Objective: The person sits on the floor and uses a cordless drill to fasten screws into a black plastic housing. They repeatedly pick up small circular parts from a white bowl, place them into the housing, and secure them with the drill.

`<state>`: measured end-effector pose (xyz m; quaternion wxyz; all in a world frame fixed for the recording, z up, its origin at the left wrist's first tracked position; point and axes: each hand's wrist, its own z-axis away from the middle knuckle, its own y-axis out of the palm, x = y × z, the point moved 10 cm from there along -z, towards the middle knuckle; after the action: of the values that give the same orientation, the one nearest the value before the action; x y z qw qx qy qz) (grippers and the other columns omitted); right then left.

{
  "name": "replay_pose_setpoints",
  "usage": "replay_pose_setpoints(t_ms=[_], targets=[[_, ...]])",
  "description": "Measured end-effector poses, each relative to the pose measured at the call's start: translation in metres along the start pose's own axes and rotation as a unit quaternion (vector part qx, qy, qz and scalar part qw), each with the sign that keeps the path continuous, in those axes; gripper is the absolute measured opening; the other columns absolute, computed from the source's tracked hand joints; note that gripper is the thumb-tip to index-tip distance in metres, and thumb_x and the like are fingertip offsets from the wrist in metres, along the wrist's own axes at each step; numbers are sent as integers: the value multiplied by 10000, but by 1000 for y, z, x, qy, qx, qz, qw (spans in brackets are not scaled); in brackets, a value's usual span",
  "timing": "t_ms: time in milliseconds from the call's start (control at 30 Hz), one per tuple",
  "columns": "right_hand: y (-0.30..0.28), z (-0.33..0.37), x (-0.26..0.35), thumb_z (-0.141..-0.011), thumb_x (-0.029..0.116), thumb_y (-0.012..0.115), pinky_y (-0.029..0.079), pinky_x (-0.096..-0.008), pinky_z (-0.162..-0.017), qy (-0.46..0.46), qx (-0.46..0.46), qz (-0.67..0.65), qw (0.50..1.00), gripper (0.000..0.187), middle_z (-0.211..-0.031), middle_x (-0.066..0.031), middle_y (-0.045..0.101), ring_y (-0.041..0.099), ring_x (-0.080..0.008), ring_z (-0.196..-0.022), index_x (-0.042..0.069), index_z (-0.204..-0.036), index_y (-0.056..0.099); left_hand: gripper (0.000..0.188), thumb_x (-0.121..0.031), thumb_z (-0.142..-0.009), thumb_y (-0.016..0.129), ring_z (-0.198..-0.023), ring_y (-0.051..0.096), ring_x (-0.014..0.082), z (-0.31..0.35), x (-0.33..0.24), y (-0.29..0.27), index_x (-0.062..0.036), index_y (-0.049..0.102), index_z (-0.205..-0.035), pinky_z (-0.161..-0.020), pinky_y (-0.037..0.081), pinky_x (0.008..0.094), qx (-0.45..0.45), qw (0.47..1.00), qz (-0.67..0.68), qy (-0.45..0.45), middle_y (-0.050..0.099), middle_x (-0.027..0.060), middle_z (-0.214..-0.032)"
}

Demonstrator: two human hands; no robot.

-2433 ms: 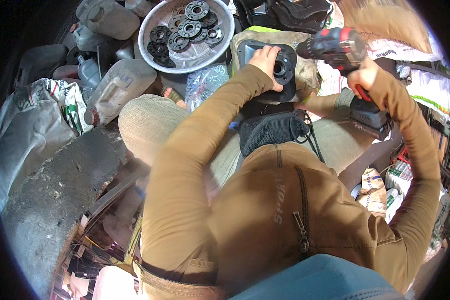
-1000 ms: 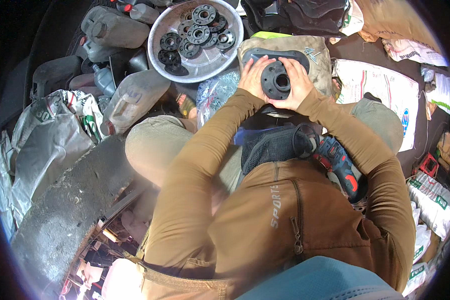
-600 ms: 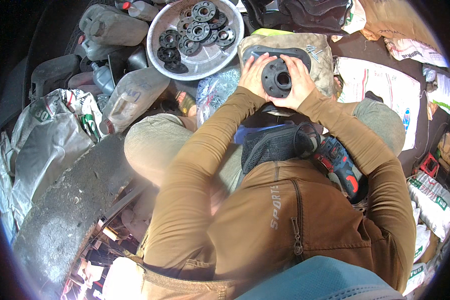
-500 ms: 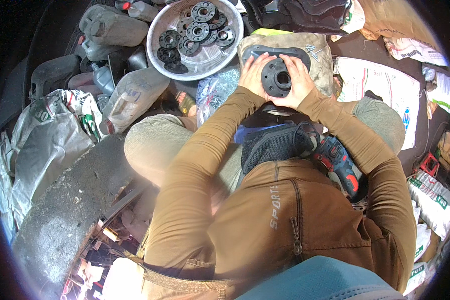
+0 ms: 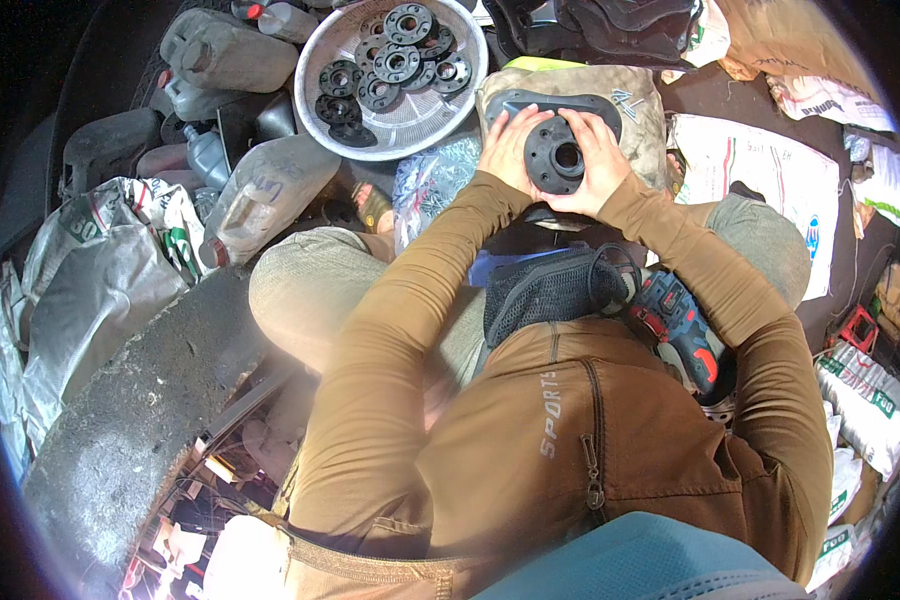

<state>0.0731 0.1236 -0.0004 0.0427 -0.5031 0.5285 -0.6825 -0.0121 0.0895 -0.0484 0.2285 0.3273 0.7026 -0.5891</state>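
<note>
A round black flange with a raised hub and several small holes is gripped from both sides. My left hand wraps its left edge. My right hand closes on its right edge, fingers pointing away from me. Beneath and behind it lies a dark oval plate on a stained, light-coloured sack or cushion. The undersides of the flange and my fingertips' far contact are partly hidden. Similar black flanges are heaped in a white perforated basin at the far left.
Grey plastic jugs and a silver-white sack fill the left side. A red and black cordless power tool lies by my lap, next to a black mesh pouch. White printed sacks lie right; black molded parts sit at the back.
Almost nothing differs. The flange and both hands have shifted only very slightly, and the grip is the same.
</note>
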Motion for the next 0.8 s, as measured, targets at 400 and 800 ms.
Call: replay_pose_setpoints(t_ms=[400, 800], targets=[[-89, -2, 1, -622, 416, 813, 346, -407, -1015, -4, -81, -44, 996, 983, -1322, -205, 379, 406, -319, -1216, 30, -1376, 315, 1014, -483, -475, 829, -1340, 346, 227, 0, 0, 1, -108, 412, -1320, -1126, 189, 473, 12, 1000, -13, 3, 464, 41, -1349], [-129, 244, 48, -647, 227, 676, 480, -485, -789, 353, 226, 253, 872, 799, -989, -261, 580, 611, -412, -873, 24, -1335, 324, 1067, -631, -473, 800, -1325, 352, 256, 0, 0, 3, -85, 425, -1310, -1114, 180, 477, 0, 1000, -24, 8, 458, 107, -1333]])
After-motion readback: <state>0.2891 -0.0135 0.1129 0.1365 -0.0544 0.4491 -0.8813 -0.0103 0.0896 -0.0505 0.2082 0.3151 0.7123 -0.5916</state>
